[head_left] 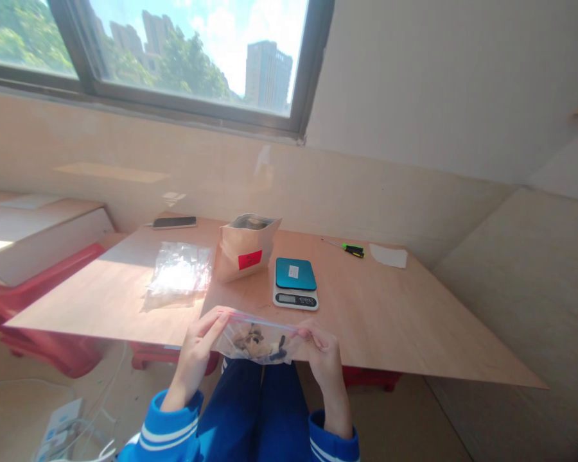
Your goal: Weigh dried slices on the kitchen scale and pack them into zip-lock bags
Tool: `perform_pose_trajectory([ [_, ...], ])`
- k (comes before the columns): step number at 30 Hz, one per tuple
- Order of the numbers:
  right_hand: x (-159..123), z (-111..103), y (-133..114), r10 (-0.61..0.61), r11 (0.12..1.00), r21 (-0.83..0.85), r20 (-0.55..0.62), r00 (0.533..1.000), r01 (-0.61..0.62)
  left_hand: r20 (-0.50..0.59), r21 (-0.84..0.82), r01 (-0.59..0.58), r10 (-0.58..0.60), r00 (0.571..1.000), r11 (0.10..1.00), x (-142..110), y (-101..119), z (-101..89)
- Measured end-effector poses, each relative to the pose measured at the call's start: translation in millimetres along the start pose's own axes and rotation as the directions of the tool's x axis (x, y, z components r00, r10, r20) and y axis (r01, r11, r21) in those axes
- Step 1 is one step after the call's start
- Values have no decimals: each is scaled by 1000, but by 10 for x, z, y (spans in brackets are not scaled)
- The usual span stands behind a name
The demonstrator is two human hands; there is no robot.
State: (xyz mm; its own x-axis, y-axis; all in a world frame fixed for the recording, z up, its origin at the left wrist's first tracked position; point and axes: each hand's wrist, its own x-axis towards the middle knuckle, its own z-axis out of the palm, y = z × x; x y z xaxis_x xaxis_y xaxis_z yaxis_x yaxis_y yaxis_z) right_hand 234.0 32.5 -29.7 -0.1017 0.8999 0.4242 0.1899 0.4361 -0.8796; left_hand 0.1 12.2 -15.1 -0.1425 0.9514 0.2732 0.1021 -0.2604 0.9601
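Note:
A small clear zip bag with brown and dark pieces inside is held over my lap at the near edge of the wooden table. My left hand pinches its left top corner. My right hand pinches its right top corner. Just beyond the bag sits a small digital scale with a teal platform. Behind that stands an open brown paper pouch with a red label. A pile of clear plastic bags lies to the left of the pouch.
A dark phone lies at the table's far left edge. A green-handled tool and a white paper slip lie at the far right. Red plastic stools support the tabletop. A white power strip with cables lies on the floor.

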Motion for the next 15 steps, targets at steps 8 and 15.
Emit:
perform_pose_trajectory([
  [8,14,135,45,117,959,247,106,987,-141,-285,-281,95,-178,942,955,-65,-138,338],
  [15,98,61,163,397,832,462,-110,911,-307,-109,-206,209,-234,966,956,79,-204,446],
])
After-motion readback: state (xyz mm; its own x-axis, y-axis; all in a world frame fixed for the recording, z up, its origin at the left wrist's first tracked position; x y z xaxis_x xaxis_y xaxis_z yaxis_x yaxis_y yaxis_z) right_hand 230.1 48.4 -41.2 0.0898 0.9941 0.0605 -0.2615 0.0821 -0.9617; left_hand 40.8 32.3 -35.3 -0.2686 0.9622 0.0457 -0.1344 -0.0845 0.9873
